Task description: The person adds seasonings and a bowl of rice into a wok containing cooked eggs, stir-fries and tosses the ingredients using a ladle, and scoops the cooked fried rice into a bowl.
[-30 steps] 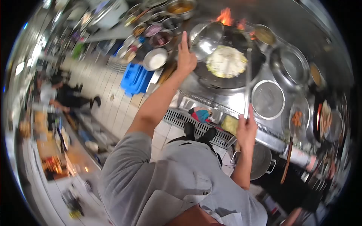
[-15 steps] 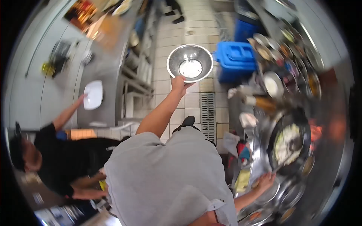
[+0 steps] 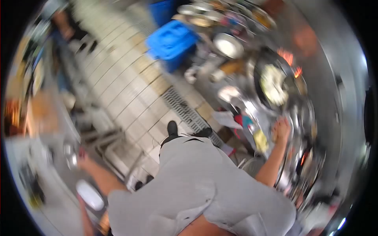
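My right hand (image 3: 280, 129) is closed around the handle of a ladle (image 3: 290, 85) at the near side of a dark wok (image 3: 260, 92). Pale, whitish-green food (image 3: 272, 83) fills much of the wok, beside the ladle's dark round head. My left arm reaches to the steel counter on the left. My left hand (image 3: 82, 156) is smeared by motion there, next to a small-looking shiny metal thing (image 3: 71, 158). Whether the fingers grip it cannot be made out. A white rectangular plate (image 3: 90, 195) lies nearer, with a co-worker's arm (image 3: 84, 214) beside it.
Orange flames (image 3: 286, 57) show behind the wok. Bowls of ingredients (image 3: 228, 45) crowd the stove side. A blue lidded bin (image 3: 172, 39) stands on the tiled floor near a drain grate (image 3: 183, 108). Another person's legs (image 3: 65, 25) are at the far left.
My view has swung round to the right. My left hand, which held a steel bowl out over the floor, is now over the left counter. My right hand stays by the wok.
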Demonstrator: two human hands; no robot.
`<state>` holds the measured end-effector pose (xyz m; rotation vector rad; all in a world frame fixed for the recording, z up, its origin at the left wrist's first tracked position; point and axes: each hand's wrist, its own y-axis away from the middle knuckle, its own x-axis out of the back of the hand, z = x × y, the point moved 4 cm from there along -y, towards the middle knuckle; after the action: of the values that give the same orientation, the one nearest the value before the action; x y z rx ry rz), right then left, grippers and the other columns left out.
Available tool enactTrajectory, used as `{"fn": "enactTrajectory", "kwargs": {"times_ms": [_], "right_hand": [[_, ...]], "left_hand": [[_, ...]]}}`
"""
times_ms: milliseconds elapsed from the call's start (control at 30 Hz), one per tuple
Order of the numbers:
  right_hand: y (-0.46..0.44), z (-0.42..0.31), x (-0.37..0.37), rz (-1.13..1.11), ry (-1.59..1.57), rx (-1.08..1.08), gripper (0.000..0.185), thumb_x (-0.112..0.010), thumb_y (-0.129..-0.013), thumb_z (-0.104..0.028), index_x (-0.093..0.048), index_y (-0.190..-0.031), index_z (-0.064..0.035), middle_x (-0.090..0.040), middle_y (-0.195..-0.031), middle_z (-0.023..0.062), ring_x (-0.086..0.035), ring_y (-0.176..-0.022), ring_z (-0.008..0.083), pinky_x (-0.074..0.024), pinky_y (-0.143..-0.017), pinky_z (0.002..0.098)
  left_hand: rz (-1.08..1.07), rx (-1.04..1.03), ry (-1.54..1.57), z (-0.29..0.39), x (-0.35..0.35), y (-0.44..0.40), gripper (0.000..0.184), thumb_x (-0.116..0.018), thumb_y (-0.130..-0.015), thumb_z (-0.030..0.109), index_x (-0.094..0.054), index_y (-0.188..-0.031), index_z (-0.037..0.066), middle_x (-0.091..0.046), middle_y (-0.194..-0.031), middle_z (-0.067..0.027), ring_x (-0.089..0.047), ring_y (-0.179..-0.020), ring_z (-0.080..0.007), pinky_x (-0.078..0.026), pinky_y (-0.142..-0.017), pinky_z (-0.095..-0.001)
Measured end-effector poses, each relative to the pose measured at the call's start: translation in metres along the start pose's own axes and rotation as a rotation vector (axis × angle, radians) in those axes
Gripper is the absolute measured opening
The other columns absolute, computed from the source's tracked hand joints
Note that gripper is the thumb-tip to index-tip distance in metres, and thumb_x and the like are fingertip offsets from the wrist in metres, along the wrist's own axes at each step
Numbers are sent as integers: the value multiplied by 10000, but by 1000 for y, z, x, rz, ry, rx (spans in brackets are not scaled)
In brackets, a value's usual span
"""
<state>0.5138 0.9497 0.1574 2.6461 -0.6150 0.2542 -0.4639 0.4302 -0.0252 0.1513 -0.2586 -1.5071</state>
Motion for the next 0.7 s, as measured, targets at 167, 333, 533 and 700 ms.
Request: {"fn": "enactTrajectory", "kwargs": {"times_ms": [167,333,533,700], "right_hand": [[32,48,4,-218,-856,-303,78,-563,-989,-170,-493,-963,-150,-452,-668,-10,-367,-464,84,-318,-387,261],[12,5,-27,39,82,-68,318,-531,-994,-150,-515,-1301,-67,-489,-667,22,-448,-469,118,-380,-397,291],[42,-21,-28,-71,-236,-93,444,-519,-1006,-141,-429,-1434,-66,-504,-670,41,-463,-473,114,-388,-406,291],[-26,15,-34,-248,-613,-271,334,-540,-1005,-152,-437,-1320,-104,-501,-673,31,-406,-466,80,-341,-397,264]], "left_hand": [[198,-76,384,1,71,-71,452,-646,-929,233,-591,-1269,-60,-715,-997,-157,-682,-883,-389,-594,-799,-463],[680,144,538,11,24,5,544,-608,-945,301,-492,-1337,-58,-688,-956,-235,-661,-749,-445,-610,-778,-531],[23,81,124,-79,-163,119,373,-425,-1000,264,-598,-1031,-65,-663,-880,-187,-651,-739,-282,-546,-642,-397],[-901,307,-93,-120,-411,389,374,-591,-965,182,-518,-1300,33,-628,-970,-102,-658,-837,-235,-562,-690,-357]]}}
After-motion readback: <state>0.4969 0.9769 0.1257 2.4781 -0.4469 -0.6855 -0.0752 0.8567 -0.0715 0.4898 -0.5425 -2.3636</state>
